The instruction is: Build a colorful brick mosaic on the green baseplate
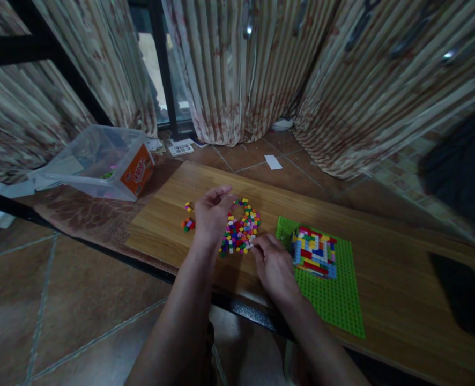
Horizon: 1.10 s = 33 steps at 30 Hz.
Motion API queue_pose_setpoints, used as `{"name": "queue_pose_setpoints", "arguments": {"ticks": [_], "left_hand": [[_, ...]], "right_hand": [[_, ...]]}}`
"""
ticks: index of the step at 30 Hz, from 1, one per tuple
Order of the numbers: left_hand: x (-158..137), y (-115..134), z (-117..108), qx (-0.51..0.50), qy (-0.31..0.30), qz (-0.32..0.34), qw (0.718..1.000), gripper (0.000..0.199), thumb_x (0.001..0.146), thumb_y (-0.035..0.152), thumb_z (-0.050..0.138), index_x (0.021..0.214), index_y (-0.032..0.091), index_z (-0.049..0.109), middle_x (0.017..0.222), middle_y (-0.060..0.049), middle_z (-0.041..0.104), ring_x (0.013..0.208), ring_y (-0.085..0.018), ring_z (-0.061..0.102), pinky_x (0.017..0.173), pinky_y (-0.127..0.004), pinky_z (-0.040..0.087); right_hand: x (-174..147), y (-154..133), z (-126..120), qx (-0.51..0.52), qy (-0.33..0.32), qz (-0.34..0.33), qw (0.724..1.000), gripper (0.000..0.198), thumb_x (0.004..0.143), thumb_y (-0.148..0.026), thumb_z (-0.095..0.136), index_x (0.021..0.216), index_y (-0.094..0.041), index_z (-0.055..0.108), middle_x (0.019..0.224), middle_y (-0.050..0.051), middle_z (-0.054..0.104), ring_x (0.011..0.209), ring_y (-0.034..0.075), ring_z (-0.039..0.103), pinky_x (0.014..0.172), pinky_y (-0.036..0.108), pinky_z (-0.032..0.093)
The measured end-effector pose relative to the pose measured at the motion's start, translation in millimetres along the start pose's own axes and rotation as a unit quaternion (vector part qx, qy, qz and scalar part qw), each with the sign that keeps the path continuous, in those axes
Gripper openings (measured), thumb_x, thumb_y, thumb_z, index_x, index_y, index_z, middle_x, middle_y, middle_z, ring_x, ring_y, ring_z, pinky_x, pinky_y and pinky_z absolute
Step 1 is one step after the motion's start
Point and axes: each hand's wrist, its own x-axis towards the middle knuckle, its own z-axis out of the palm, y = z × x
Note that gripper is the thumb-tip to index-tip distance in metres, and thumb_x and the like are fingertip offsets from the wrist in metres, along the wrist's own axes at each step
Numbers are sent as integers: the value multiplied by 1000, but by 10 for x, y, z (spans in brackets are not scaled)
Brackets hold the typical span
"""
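A pile of small toy bricks (pixel 243 230) in many colours lies spread on the wooden table. Over the pile's left side is my left hand (pixel 213 212), its fingers curled in towards the thumb; what they hold, if anything, is too small to make out. My right hand (pixel 275 262) rests at the pile's right edge with thumb and fingertips pinched among the bricks; whatever is between them cannot be made out. Just right of it, a block built of multicoloured bricks (pixel 314 252) stands on a green baseplate (pixel 329 303). A few loose bricks (pixel 188 224) lie left of my left hand.
The wooden table (pixel 390 289) runs left to right, with a dark flat object (pixel 462 295) at its right end. A clear plastic bin (pixel 101 161) with an orange label stands at the far left. Curtains (pixel 237 69) hang behind, and papers (pixel 273 162) lie on the tiled floor.
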Motion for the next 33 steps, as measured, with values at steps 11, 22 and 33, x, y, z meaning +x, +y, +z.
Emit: {"name": "queue_pose_setpoints", "arguments": {"ticks": [11, 22, 33], "left_hand": [[-117, -246, 162, 169, -122, 17, 978, 19, 74, 24, 68, 90, 15, 71, 75, -2, 70, 66, -12, 61, 63, -24, 49], [-491, -479, 509, 308, -358, 50, 880, 23, 84, 20, 54, 94, 21, 75, 85, 0, 76, 78, -16, 68, 76, -29, 53], [-564, -537, 557, 366, -387, 92, 841, 30, 88, 24, 49, 102, 26, 75, 85, 1, 76, 76, -16, 67, 72, -27, 52]], "right_hand": [[50, 68, -779, -34, 126, 26, 991, 14, 91, -27, 53, 86, -22, 65, 92, 5, 66, 86, 21, 62, 80, 34, 47], [-30, 501, -918, -66, 114, 53, 990, 19, 87, -28, 52, 81, -21, 68, 92, 7, 65, 80, 20, 59, 76, 35, 46], [-34, 462, -856, -107, 125, 92, 982, 18, 83, -21, 51, 73, -21, 65, 82, 6, 62, 79, 22, 57, 75, 37, 44]]}}
